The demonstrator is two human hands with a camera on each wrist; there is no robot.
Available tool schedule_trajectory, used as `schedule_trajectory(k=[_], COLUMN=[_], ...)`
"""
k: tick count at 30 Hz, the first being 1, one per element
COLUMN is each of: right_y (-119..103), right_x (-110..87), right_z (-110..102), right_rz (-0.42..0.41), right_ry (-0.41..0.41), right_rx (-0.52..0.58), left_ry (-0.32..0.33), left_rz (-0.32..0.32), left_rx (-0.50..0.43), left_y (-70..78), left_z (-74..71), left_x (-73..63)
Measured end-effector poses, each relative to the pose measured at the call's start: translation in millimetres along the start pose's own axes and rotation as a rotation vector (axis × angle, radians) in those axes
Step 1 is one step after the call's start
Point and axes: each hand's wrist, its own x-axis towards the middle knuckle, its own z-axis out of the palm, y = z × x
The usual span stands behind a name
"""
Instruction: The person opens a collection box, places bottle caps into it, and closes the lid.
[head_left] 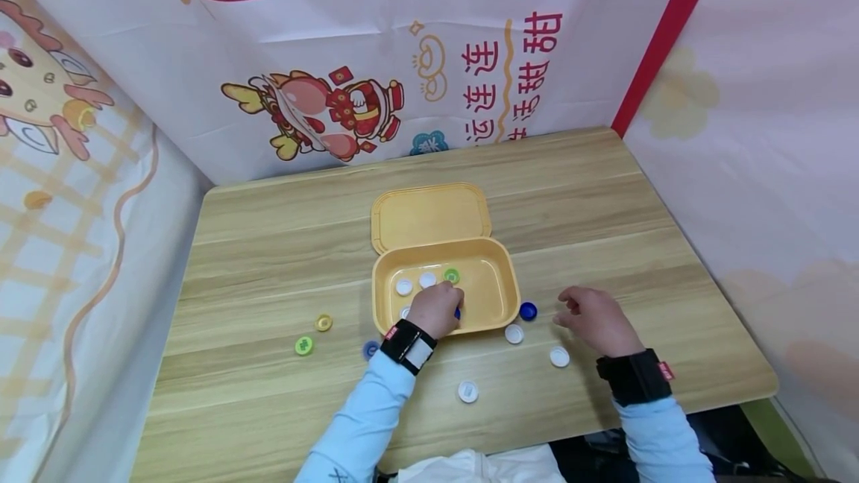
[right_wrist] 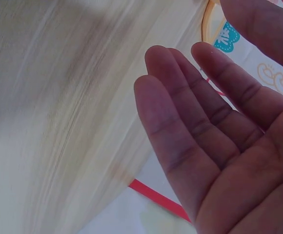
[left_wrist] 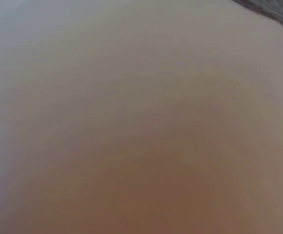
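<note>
My left hand [head_left: 436,309] is inside the near part of a yellow plastic box [head_left: 493,282], fingers pointing down. It pinches a blue bottle cap [head_left: 458,313], of which only a sliver shows beside the fingers. White caps [head_left: 427,280] and a green cap [head_left: 452,275] lie on the box floor around it. Only blurred skin fills the left wrist view. Over the table, right of the box, hovers my right hand [head_left: 600,321], holding nothing. In the right wrist view its fingers [right_wrist: 168,129] are loosely extended, slightly bent. A white cap [head_left: 559,356] lies just left of it.
The yellow lid [head_left: 429,216] lies behind the box. Another blue cap [head_left: 528,311] and a white cap [head_left: 514,333] sit by its right corner. To the left are a yellow cap [head_left: 323,322], a green one [head_left: 304,346] and a bluish one [head_left: 370,349]; another white cap [head_left: 467,392] lies in front.
</note>
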Motion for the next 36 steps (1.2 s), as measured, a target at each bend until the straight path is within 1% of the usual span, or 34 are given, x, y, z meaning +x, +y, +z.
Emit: schedule_trajectory(k=[7, 16, 20, 24, 28, 30, 32, 34, 36], right_y=[-1, -8, -11, -17, -23, -24, -25, -26, -27], right_x=[4.1, 11.2, 14.3, 17.2, 20.4, 22.6, 25.0, 27.2, 29.2], right_z=[5, 10, 14, 18, 20, 21, 23, 26, 27], right_rz=[0.014, 0.007, -0.026, -0.056, -0.062, -0.07, -0.096, -0.123, -0.146], right_ry=[-0.025, -0.036, -0.039, -0.047, -0.041, -0.033, -0.026, -0.018, -0.016], right_rx=[0.019, -0.01, -0.025, -0.025, -0.034, -0.05, -0.07, -0.093, -0.107], left_ry=[-0.01, -0.012, 0.033, 0.1, 0.169, 0.202, 0.234, 0.267, 0.294], left_rz=[-0.004, 0.0, 0.009, 0.0, -0.023, -0.039, -0.06, -0.079, -0.111], left_rx=[0.004, 0.009, 0.008, -0.012, -0.075, -0.097, -0.105, -0.106, -0.117], left_y=[0.2, 0.0, -1.5, -4.7, -8.6, -11.1, -14.4, -19.8, -26.2], left_z=[2.5, 1.5, -4.6, -16.5, -31.0, -37.9, -43.9, -47.5, -50.9], left_x=[2.1, 1.2, -4.0, -15.1, -30.4, -39.4, -50.1, -61.8, -74.3])
